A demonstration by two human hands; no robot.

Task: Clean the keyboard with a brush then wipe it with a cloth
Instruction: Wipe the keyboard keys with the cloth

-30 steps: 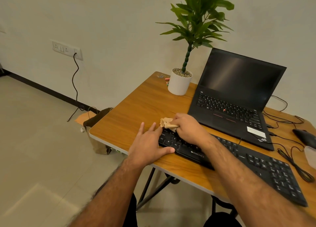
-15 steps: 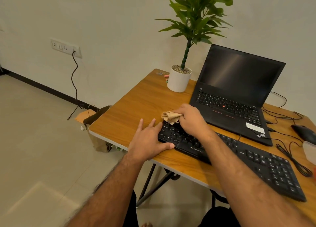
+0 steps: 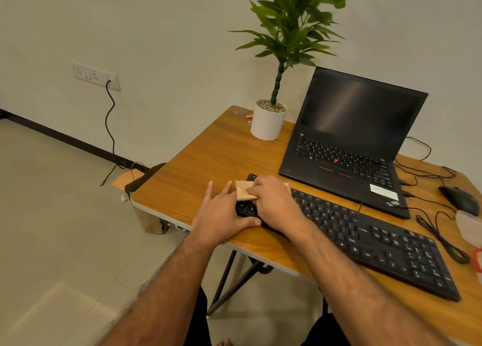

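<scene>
Right hand [image 3: 276, 204] curled over tan cloth [image 3: 243, 190], pressing it onto left end of black keyboard [image 3: 365, 236] on wooden table [image 3: 208, 160] — left hand [image 3: 221, 218] flat, fingers straight, bracing keyboard's left edge, thumb along front; laptop [image 3: 349, 147] just behind.

One keyboard [image 3: 365, 238], one cloth [image 3: 243, 190], one laptop [image 3: 349, 142], one potted plant [image 3: 268, 121] and one mouse [image 3: 459, 199] sit on one surface [image 3: 208, 157]. Two hands: left hand [image 3: 221, 215], right hand [image 3: 276, 204]. One wall socket [image 3: 95, 75].
</scene>
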